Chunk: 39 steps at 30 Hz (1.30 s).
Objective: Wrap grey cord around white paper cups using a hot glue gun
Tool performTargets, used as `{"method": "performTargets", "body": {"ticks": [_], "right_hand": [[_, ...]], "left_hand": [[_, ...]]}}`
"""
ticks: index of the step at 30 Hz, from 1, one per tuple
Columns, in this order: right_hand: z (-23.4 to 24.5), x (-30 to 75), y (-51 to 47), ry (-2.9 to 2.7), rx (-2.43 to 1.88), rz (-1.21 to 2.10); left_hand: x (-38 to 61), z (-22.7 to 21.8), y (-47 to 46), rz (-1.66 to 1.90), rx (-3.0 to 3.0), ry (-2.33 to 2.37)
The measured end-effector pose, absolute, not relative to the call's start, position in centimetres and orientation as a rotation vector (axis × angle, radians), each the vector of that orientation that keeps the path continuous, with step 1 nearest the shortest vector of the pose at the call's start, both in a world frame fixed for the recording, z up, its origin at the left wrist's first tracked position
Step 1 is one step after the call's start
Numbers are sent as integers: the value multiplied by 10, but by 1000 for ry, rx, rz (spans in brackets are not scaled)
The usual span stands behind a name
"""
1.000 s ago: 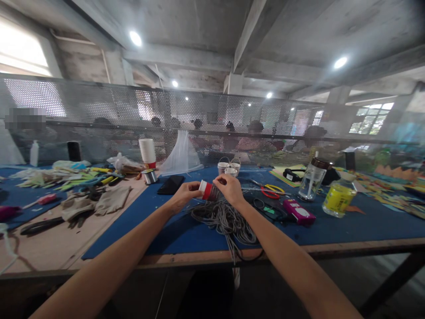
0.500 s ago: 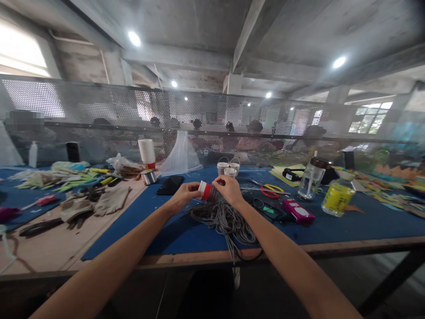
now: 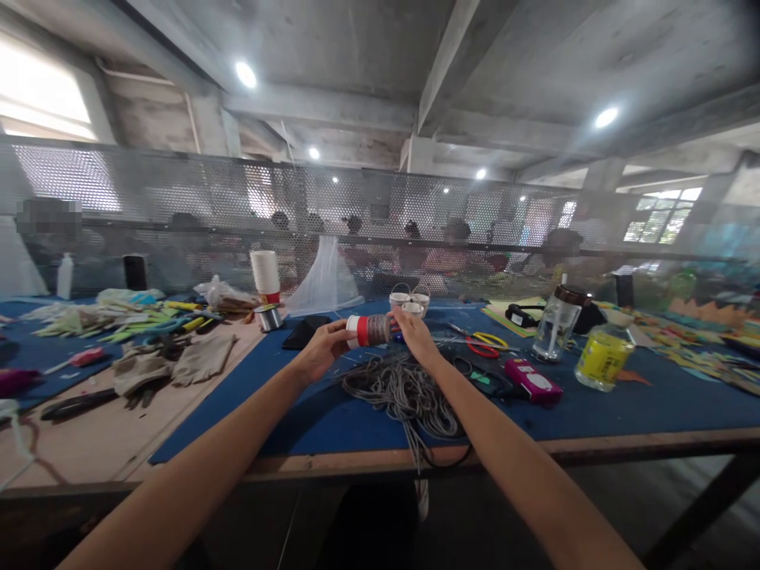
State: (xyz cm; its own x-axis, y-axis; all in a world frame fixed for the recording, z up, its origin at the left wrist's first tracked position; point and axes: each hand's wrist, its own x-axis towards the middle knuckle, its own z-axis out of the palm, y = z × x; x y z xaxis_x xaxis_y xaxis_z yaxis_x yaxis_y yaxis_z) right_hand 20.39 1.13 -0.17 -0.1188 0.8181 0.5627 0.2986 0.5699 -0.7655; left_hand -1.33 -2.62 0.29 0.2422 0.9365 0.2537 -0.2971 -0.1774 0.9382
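A paper cup (image 3: 362, 330), white and red with grey cord wound around its right part, lies sideways in the air above the mat. My left hand (image 3: 324, 349) grips its white end between thumb and fingers. My right hand (image 3: 414, 336) is closed at the cord-wound end, with its fingertips partly hidden; whether a strand of cord is pinched there I cannot tell. Below both hands a loose heap of grey cord (image 3: 407, 392) rests on the blue mat (image 3: 267, 423), with some strands hanging over the table's front edge.
Behind my hands stand small white cups with thin handles (image 3: 409, 301). Scissors (image 3: 484, 346), a purple box (image 3: 533, 381) and bottles (image 3: 604, 356) lie or stand right. Left are a black phone (image 3: 304, 332), stacked paper cups (image 3: 264, 273), a wire spool (image 3: 268, 318) and gloves (image 3: 203, 360).
The cup has turned more level and shifted slightly left, so its cord-wound part now shows. My right hand has moved from over the cup's side to its right end.
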Motion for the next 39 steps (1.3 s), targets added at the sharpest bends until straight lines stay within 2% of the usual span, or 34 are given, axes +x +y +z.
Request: {"method": "performTargets", "body": {"ticks": [4,18,34,39], "right_hand": [[-3,198,8,-1838,-913,594],[1,194,-10,-1856,-759,696],[3,196,-12,-1796,-892,376],[7,200,-16,-1866,-849,464]], "left_hand": [[-14,1,-24,1283,1243,651],[-17,-1,-18,1253,1144,690],[-19,-3,-16,1384,1155,692],[-19,-2,-14,1441,1084,701]]}}
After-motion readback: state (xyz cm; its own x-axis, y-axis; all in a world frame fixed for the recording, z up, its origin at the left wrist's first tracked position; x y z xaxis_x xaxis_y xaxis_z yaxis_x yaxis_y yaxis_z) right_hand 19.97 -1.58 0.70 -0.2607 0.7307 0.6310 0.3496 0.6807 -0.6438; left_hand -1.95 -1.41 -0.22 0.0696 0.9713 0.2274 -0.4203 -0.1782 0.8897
